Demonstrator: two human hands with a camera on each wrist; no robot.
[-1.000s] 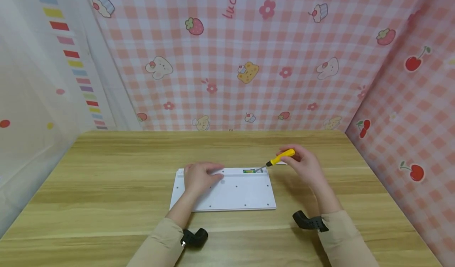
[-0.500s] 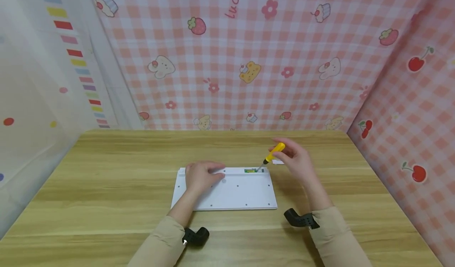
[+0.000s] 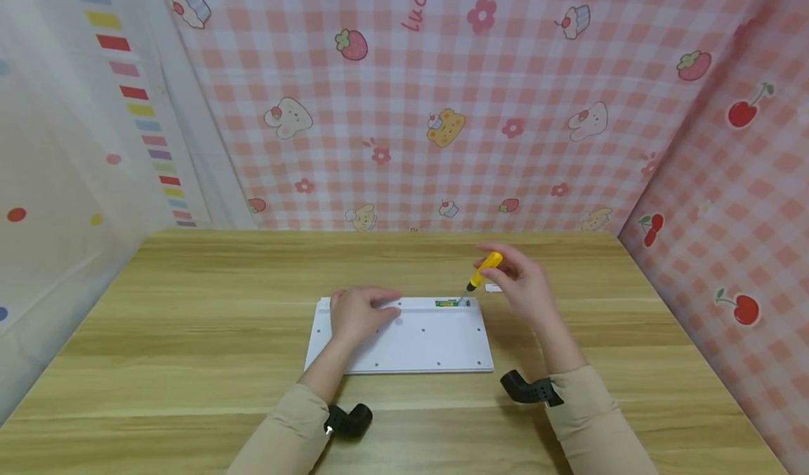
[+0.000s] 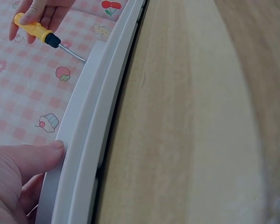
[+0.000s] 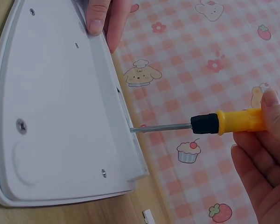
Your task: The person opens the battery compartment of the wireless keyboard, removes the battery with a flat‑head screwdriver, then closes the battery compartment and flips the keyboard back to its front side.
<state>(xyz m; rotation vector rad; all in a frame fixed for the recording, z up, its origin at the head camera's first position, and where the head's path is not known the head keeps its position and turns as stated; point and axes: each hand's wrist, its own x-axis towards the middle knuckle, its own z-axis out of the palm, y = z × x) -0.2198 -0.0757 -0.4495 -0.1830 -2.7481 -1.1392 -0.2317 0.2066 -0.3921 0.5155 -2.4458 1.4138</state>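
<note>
A white keyboard (image 3: 404, 348) lies face down on the table, screws dotting its back. My left hand (image 3: 357, 313) grips its raised far edge, thumb on the back and fingers over the rim, as the right wrist view shows. Near the right end of that edge, a green battery (image 3: 446, 303) shows in an uncovered compartment. In my right hand (image 3: 527, 289) is a screwdriver (image 5: 242, 120) with a yellow handle and black collar, pinched between thumb and fingers. Its metal shaft slants down to the compartment beside the battery; the tip is hidden inside.
A small white piece (image 3: 493, 288), perhaps the battery cover, lies just past the keyboard's far right corner. The wooden table (image 3: 189, 334) meets a pink checked cloth (image 3: 392, 109) at the back and another on the right.
My right hand has moved left and slightly away from me, bringing the screwdriver more upright. More of the small white piece shows. The left hand keeps its hold on the keyboard.
</note>
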